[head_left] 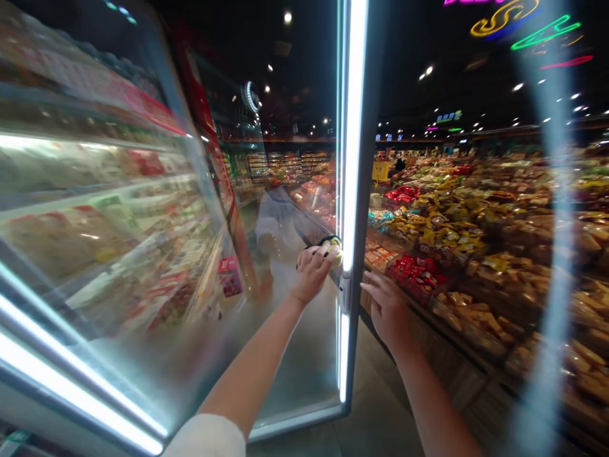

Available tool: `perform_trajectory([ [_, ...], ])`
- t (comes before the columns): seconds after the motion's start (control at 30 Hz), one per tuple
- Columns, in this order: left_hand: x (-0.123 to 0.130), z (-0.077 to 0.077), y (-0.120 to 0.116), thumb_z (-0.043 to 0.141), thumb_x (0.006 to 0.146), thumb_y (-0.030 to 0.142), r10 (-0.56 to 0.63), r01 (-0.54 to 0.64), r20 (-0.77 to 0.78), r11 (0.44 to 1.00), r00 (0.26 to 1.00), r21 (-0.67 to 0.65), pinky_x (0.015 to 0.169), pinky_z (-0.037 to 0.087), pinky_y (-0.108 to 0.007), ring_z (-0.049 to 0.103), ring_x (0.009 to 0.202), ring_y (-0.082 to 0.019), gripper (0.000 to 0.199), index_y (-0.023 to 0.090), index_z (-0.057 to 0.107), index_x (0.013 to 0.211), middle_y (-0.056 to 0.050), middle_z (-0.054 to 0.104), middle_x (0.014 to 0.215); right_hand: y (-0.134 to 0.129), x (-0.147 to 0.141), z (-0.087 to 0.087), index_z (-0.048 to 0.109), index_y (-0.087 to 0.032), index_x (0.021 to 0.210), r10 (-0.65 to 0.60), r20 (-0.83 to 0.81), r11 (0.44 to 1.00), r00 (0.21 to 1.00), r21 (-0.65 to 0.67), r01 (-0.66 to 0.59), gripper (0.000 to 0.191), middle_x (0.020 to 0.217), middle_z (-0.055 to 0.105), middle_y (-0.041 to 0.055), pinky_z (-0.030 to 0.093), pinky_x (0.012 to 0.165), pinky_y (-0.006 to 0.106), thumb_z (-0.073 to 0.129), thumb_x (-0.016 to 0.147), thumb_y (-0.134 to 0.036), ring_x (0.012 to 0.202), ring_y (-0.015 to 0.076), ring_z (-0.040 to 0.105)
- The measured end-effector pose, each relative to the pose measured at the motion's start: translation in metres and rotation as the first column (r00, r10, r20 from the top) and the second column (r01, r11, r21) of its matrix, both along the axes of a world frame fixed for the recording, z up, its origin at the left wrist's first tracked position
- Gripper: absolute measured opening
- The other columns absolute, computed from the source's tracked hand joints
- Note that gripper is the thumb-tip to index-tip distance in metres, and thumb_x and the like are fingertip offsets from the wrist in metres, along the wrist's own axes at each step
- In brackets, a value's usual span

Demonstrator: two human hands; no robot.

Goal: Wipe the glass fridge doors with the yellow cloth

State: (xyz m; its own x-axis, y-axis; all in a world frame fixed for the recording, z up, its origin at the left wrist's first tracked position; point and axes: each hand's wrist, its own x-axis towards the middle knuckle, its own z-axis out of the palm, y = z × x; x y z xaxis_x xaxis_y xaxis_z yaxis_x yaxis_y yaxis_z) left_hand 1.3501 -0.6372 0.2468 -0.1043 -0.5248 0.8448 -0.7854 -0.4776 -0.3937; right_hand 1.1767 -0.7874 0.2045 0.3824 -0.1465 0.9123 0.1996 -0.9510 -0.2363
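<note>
My left hand [313,270] presses a yellowish cloth [337,247] with dark parts flat against the inner side of a glass door [299,355], close to its lit edge. Most of the cloth is hidden under my fingers. My right hand [389,306] is at the outer edge of the door frame [362,209], its fingers stretched forward and apart with nothing in them. Whether its fingertips touch the frame, I cannot tell. A small grey handle or latch piece [345,294] sits on the frame between my two hands.
On the left, an open display cooler [143,212] holds packaged goods on lit shelves, blurred. A pink box [230,276] shows behind the glass. Bins of wrapped snacks [447,235] stand at right. A blurred pale upright edge [554,254] crosses the far right. Grey floor [375,406] lies below.
</note>
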Motion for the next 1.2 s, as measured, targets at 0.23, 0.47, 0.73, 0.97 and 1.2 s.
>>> perform_trajectory([
  [0.23,-0.021,0.032,-0.032,0.059,0.099,0.024,-0.262,0.183,0.25,0.937,0.932,0.297,0.12,0.036,-0.035,0.051,0.139,-0.018,0.045,0.031,0.055,0.143,-0.002,0.058,0.15,-0.006,-0.004,0.014,0.076,-0.025,0.109,-0.034,0.128,0.99,0.991,0.14,0.016,0.042,0.122,0.073,0.0094,0.055,0.102,0.047,0.043,0.091,-0.006,0.118,0.0238,0.066],
  [0.47,-0.02,0.069,-0.041,0.054,0.1,0.026,-0.207,0.115,0.303,0.949,0.93,0.295,0.123,0.036,-0.036,0.046,0.145,-0.019,0.044,0.021,0.054,0.144,-0.006,0.058,0.15,-0.018,0.014,0.046,0.073,-0.026,0.117,0.027,0.288,0.933,0.957,0.337,-0.128,0.048,0.118,0.075,0.0073,0.056,0.102,0.049,0.04,0.088,-0.006,0.114,0.023,0.068],
  [0.73,-0.016,0.187,-0.058,0.051,0.101,0.042,-0.106,0.044,0.264,0.972,0.958,0.232,0.124,0.034,-0.048,0.036,0.151,-0.03,0.059,0.013,0.043,0.152,-0.014,0.05,0.155,-0.034,0.059,0.148,0.062,-0.031,0.14,0.231,0.419,0.906,0.878,0.236,-0.351,0.056,0.142,0.063,0.0051,0.046,0.116,0.049,0.044,0.091,-0.01,0.135,0.0222,0.057],
  [0.97,-0.003,0.293,-0.074,0.042,0.103,0.049,-0.1,0.049,0.305,0.984,0.947,0.172,0.126,0.031,-0.049,0.034,0.152,-0.03,0.065,0.01,0.036,0.155,-0.018,0.05,0.155,-0.06,0.092,0.266,0.061,-0.028,0.141,0.326,0.456,0.93,0.828,0.0,-0.367,0.055,0.144,0.062,0.0058,0.047,0.117,0.046,0.051,0.089,-0.013,0.134,0.0226,0.057],
  [1.2,0.009,0.411,-0.087,0.046,0.101,0.048,-0.06,0.024,0.283,0.992,0.957,0.127,0.127,0.023,-0.05,0.029,0.154,-0.03,0.06,0.015,0.042,0.151,-0.016,0.046,0.158,-0.09,0.122,0.389,0.067,-0.025,0.13,0.38,0.511,0.919,0.771,-0.115,-0.377,0.04,0.135,0.067,0.0067,0.052,0.11,0.043,0.059,0.092,-0.029,0.127,0.025,0.061],
])
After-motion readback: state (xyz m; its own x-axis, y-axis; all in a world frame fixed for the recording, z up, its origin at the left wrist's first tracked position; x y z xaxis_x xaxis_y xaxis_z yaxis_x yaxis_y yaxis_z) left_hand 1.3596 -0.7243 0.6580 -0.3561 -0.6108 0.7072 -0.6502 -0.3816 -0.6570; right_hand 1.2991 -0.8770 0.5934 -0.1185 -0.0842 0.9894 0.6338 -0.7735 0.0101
